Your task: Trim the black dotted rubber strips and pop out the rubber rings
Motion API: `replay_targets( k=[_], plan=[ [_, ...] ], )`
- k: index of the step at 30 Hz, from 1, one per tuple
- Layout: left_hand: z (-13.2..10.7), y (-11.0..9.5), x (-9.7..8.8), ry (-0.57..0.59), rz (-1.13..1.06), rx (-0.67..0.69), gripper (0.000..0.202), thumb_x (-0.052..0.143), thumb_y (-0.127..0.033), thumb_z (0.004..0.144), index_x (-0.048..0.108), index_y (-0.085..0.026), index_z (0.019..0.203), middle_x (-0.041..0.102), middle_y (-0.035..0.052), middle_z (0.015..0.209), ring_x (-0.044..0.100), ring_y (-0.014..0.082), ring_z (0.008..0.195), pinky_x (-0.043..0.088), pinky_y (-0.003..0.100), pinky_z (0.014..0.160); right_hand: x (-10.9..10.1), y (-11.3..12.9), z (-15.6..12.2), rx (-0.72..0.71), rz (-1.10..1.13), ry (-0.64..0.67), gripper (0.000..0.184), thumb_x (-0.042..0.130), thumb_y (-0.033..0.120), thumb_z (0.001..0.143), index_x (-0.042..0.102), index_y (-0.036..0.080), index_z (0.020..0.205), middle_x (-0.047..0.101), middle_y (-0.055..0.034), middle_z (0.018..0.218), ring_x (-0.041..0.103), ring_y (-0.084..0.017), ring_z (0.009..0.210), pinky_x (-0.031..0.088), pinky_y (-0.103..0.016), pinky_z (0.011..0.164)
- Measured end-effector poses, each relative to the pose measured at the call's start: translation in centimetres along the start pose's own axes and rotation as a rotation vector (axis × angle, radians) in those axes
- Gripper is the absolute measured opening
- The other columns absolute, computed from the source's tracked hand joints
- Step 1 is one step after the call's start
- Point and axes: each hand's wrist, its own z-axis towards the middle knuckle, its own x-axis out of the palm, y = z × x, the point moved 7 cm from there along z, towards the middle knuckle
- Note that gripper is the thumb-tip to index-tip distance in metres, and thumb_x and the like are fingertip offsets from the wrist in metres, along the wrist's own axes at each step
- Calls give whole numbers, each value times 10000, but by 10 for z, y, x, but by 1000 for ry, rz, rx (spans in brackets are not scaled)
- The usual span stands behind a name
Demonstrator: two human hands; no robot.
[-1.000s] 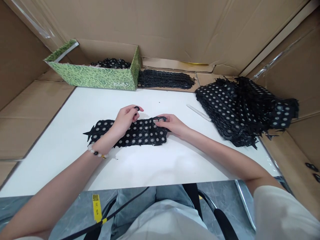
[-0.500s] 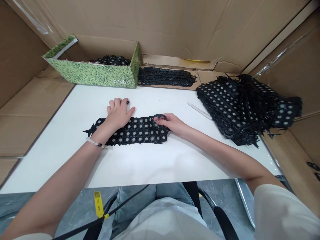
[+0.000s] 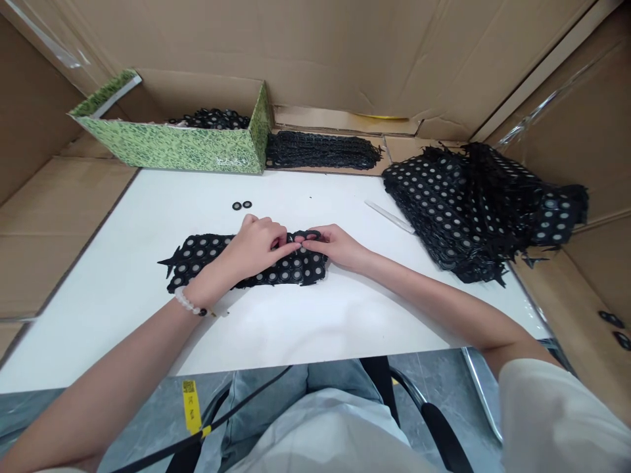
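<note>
Black lace strip lying flat on the white table, near the middle, both hands on it w/ fingertips almost together at its right end. L hand half curled, pressing lace down, prob to keep it steady; R hand curled round a black ring, can't tell how tight. Two loose rings just beyond, big lace pile far right, green box far left.

We see a black lace strip patterned with grey-centred rings, and a green-mottled box.
</note>
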Motion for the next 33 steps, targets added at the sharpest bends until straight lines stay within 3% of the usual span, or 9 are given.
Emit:
replay_targets(
  k=[4, 9, 14, 17, 20, 24, 26, 30, 33],
  plan=[
    [2, 3, 6, 31, -87, 0, 399, 430, -454, 955, 538, -195, 670, 622, 50, 686, 569, 245, 800, 337, 426, 866, -4, -1, 2, 0, -59, -43, 172, 761, 322, 719, 668, 177, 726, 645, 11, 752, 534, -150, 752, 377, -307, 772],
    [6, 21, -2, -24, -333, -135, 269, 479, -352, 804, 521, -191, 593, 552, 20, 646, 524, 198, 711, 373, 368, 777, -4, 1, 3, -15, -100, -85, 179, 727, 331, 735, 659, 165, 740, 590, 23, 735, 501, -136, 731, 355, -288, 741],
    [0, 64, -23, -233, -413, -417, 210, 518, -270, 779, 459, -209, 588, 428, -18, 581, 422, 154, 604, 346, 325, 635, -5, 1, 1, 36, -122, -116, 179, 695, 265, 741, 709, 143, 871, 581, 24, 743, 493, -130, 718, 350, -273, 706],
    [-5, 77, -40, -345, -335, -471, 220, 515, -273, 833, 470, -219, 625, 437, -14, 601, 399, 157, 605, 331, 338, 638, -5, 2, -2, 48, -153, -116, 150, 675, 226, 752, 715, 141, 870, 555, 28, 730, 485, -131, 713, 341, -280, 716],
    [-3, 62, -41, -282, -275, -365, 320, 579, -421, 860, 541, -205, 627, 500, -7, 621, 439, 167, 652, 350, 357, 713, -4, 3, -2, 59, -145, -94, 153, 656, 201, 761, 714, 147, 892, 536, 28, 728, 489, -139, 725, 346, -287, 736],
    [2, 12, -16, -48, -52, -30, 474, 601, -604, 851, 564, -191, 622, 580, 16, 635, 526, 209, 728, 354, 426, 854, 0, 8, -2, -20, -189, -25, 134, 636, 205, 767, 695, 163, 880, 533, 32, 729, 473, -143, 736, 347, -296, 760],
    [1, -2, -5, -8, 32, 43, 508, 536, -637, 896, 562, -188, 659, 606, 37, 667, 542, 231, 760, 342, 455, 873, 3, 10, -3, -64, -204, 24, 107, 619, 198, 762, 674, 168, 850, 535, 37, 726, 468, -141, 737, 345, -296, 770],
    [0, -6, 2, 49, 26, 104, 467, 392, -538, 981, 588, -187, 743, 629, 67, 715, 554, 263, 824, 347, 466, 863, 4, 10, -3, -80, -238, 44, 88, 613, 204, 755, 656, 174, 826, 553, 38, 724, 473, -144, 735, 342, -297, 767],
    [2, 3, -1, 72, -60, 99, 421, 395, -466, 963, 602, -194, 716, 612, 55, 683, 550, 260, 828, 344, 484, 896, 2, 8, 0, -64, -219, 6, 128, 613, 207, 740, 678, 178, 847, 626, 16, 792, 518, -159, 782, 360, -310, 812]
  ],
)
